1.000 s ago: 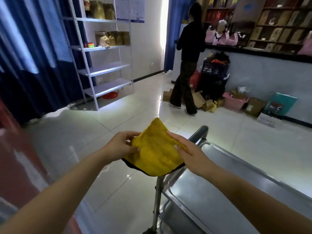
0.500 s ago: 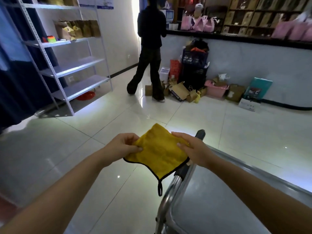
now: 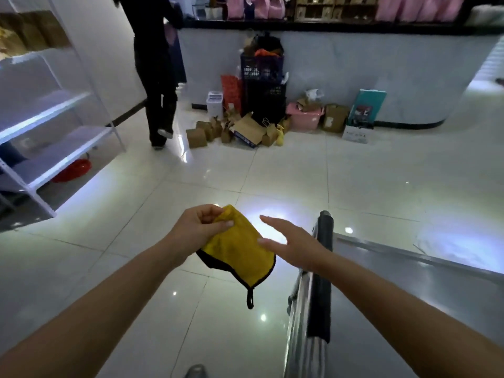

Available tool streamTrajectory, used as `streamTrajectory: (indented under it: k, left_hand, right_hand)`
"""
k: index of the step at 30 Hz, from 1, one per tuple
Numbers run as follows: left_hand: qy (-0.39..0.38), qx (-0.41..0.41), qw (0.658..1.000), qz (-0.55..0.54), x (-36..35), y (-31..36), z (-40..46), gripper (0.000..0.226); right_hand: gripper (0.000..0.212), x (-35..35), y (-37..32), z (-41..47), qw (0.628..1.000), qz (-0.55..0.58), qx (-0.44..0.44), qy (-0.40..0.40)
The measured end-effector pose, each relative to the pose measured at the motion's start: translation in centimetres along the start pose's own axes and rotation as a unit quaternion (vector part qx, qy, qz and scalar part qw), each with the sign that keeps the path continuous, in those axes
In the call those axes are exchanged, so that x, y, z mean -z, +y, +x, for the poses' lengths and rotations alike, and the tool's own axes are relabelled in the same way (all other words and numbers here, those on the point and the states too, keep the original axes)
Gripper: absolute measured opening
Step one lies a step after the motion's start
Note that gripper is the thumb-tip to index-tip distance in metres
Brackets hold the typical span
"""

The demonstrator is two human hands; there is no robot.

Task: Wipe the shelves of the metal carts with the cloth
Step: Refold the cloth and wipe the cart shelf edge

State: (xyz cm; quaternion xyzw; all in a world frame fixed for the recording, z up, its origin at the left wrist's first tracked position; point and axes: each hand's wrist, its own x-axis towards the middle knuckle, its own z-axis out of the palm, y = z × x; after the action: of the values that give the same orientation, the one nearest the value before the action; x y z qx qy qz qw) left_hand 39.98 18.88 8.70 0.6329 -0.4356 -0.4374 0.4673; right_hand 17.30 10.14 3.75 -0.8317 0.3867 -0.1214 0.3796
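A yellow cloth (image 3: 240,255) with a black edge and a hanging loop dangles over the floor in the middle of the view. My left hand (image 3: 200,227) pinches its upper corner. My right hand (image 3: 289,242) is beside the cloth's right edge, fingers straight and spread, holding nothing. The metal cart (image 3: 409,309) fills the lower right; its steel top shelf and black-padded handle (image 3: 324,268) lie just right of my right hand.
A white rack of shelves (image 3: 54,148) stands at the left with a red basin beneath. A person in black (image 3: 158,77) stands ahead by a counter. Boxes, paper bags and a dark crate (image 3: 263,85) are piled along the counter's base. Glossy tiled floor lies between.
My right hand has let go of the cloth and opened. The cloth now hangs from my left hand alone. The view has swung right and down.
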Motion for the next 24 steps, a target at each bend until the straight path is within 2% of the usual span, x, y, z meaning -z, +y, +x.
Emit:
streamTrajectory:
  k: [3, 5, 7, 9, 10, 12, 15, 17, 22, 24]
  left_hand:
    - [-0.058, 0.011, 0.998, -0.015, 2.5, -1.1, 5.0, 0.022]
    - [-0.102, 0.007, 0.995, -0.015, 4.5, -1.6, 8.0, 0.018]
    - [-0.131, -0.008, 0.991, 0.006, 6.7, -2.1, 10.5, 0.017]
    - [-0.144, -0.018, 0.989, 0.02, 9.1, -2.5, 12.6, 0.014]
    - [-0.144, -0.026, 0.989, 0.037, 10.2, -2.7, 13.7, 0.012]
    - [-0.124, -0.053, 0.985, 0.104, 12.3, -3.2, 15.5, 0.011]
    - [-0.078, -0.076, 0.982, 0.157, 14.6, -4.3, 18.2, 0.013]
    - [-0.077, -0.098, 0.978, 0.169, 15.2, -4.9, 20.4, 0.018]
    - [-0.193, -0.135, 0.948, 0.215, 14.6, -5.3, 26.4, 0.012]
    - [-0.196, -0.143, 0.948, 0.206, 13.5, -4.9, 29.1, 0.009]
  right_hand:
    - [0.09, -3.2, -0.2, 3.5, 0.998, 0.027, -0.061, -0.018]
    - [0.093, -5.0, -0.8, 6.4, 0.995, 0.05, -0.082, 0.015]
    - [0.08, -6.6, -1.4, 9.6, 0.995, 0.049, -0.082, 0.042]
    - [0.055, -7.7, -2.2, 12.6, 0.994, 0.029, -0.095, 0.053]
    - [0.042, -8.1, -2.6, 13.9, 0.992, 0.012, -0.107, 0.06]
    - [0.03, -8.7, -3.4, 15.7, 0.99, -0.013, -0.13, 0.06]
    - [0.027, -8.4, -3.8, 17.9, 0.989, -0.019, -0.131, 0.071]
    - [0.025, -7.3, -3.8, 19.2, 0.987, -0.016, -0.129, 0.092]
    - [0.028, -3.8, -2.6, 22.1, 0.981, -0.009, -0.144, 0.128]
    - [0.031, -2.1, -1.6, 23.3, 0.98, -0.005, -0.15, 0.134]
